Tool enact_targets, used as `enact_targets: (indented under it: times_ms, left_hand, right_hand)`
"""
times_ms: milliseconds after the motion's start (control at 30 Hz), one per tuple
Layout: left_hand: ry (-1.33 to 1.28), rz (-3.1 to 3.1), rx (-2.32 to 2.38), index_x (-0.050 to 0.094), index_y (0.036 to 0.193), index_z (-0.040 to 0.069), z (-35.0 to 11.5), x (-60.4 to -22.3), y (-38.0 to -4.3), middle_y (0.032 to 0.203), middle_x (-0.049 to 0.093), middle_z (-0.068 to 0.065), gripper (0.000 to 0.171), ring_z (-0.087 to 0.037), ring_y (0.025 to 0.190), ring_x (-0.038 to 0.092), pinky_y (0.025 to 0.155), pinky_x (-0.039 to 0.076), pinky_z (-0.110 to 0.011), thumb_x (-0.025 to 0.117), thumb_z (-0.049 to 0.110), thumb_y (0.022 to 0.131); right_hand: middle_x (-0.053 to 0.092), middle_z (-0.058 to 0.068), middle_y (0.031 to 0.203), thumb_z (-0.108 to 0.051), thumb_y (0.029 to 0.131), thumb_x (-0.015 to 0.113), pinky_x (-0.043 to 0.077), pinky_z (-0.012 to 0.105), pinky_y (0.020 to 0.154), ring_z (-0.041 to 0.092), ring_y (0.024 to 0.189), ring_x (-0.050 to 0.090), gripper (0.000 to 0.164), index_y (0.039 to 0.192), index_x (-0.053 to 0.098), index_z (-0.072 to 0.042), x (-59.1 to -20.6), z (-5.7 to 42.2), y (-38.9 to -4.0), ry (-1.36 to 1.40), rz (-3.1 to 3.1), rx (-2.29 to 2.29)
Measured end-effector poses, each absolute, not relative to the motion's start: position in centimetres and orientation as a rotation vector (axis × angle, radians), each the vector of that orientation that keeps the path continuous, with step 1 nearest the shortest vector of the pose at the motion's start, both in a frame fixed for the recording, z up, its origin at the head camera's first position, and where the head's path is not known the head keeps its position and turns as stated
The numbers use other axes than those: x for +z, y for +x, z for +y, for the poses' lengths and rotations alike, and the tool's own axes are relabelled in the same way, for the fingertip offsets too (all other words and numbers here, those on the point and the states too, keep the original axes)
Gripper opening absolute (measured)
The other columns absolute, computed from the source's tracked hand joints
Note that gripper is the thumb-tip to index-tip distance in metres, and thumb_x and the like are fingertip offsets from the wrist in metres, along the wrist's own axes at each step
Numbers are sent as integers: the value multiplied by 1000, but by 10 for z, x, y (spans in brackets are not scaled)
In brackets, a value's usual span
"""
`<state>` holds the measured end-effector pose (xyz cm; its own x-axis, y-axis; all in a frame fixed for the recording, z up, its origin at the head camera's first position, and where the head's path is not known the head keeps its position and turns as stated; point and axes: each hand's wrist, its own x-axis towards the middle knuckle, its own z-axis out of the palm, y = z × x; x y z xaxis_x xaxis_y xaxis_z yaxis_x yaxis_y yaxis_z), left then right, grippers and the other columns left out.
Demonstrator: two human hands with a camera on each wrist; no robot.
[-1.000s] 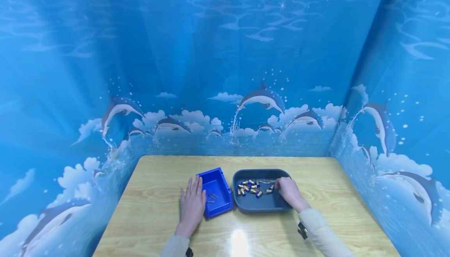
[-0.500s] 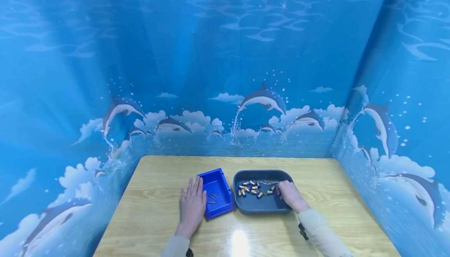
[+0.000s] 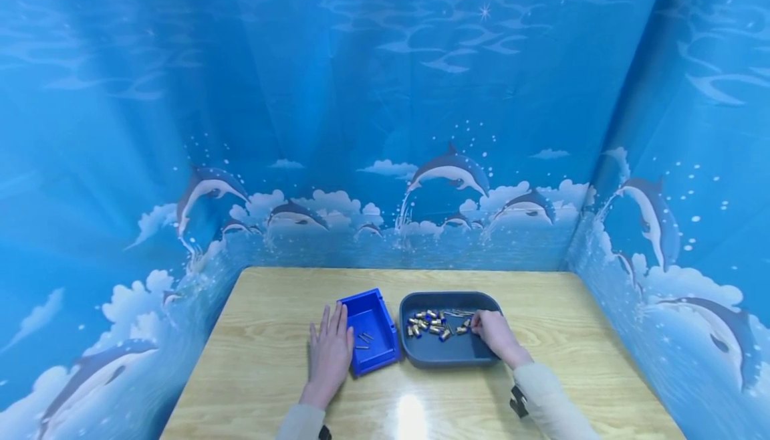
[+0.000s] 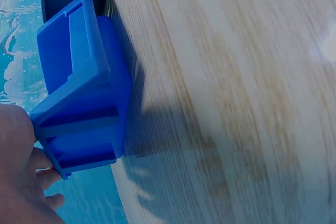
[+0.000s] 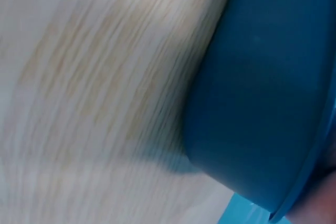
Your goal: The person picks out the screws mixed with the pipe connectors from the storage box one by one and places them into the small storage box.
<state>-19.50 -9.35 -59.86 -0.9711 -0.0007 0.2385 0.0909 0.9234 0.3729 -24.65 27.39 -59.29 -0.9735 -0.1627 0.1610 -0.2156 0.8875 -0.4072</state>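
My left hand [image 3: 329, 353] lies with straight fingers along the left side of a small blue bin [image 3: 380, 362]. In the left wrist view, the thumb side and fingertips show at the rim of the blue bin [image 4: 79, 108]. Inside the bin lie a few thin metal pins [image 3: 365, 337]. My right hand [image 3: 494, 334] reaches over the right rim of a dark grey tray [image 3: 448, 362], fingers bent down beside brass fittings [image 3: 434, 329] with blue ends. I cannot tell whether its fingertips pinch a piece. Most of this hand is outside the right wrist view.
Thin metal pins [image 3: 458, 313] lie at the back of the dark tray. Bin and tray stand side by side on a wood-grain table [image 3: 271, 306]. A blue curtain [image 3: 385, 126] with dolphins encloses the table at the back and sides.
The right hand's fingers have shifted slightly within the right part of the dark tray, now closer to the nearest fittings. The left hand and the blue bin have stayed put.
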Motion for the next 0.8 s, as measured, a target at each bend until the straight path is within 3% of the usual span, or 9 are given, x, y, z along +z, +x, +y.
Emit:
enact_targets:
  times_ms: [100,267,367,533,800]
  left_hand:
    - [-68,-2850,-563,37,156,7,-94,-599,-195,163,34,-12,55,-37,153,20,119,20,-68,48,29,107]
    - [-76,-2834,-564,39,155,6,-94,-600,-194,162,35,-12,55,-38,152,22,118,21,-69,50,28,106]
    - [-83,-2822,-565,40,154,5,-94,-601,-194,162,36,-13,54,-39,152,24,118,21,-69,50,28,106]
    - [-77,-2829,-555,40,155,5,-94,-601,-195,162,36,-13,54,-39,152,24,118,21,-69,50,28,106]
    - [-76,-2828,-554,40,155,5,-94,-600,-195,162,36,-13,55,-39,152,24,118,21,-69,50,28,106]
  right_hand:
    - [73,5,77,3,82,78,59,40,71,22,73,70,8,81,73,-3,-593,274,-246,236,-2903,774]
    - [75,12,80,5,84,76,60,30,63,19,70,72,4,87,75,5,-592,272,-246,93,-2850,1148]
    - [75,19,82,8,87,72,61,27,61,21,70,74,8,94,73,12,-592,272,-246,-32,-2776,1480]
    - [74,29,93,10,91,66,64,32,72,30,82,76,20,108,65,22,-590,269,-245,-182,-2639,1865]
    - [72,32,100,9,94,63,63,36,78,32,87,76,27,115,59,25,-581,262,-243,-173,-2555,2017]
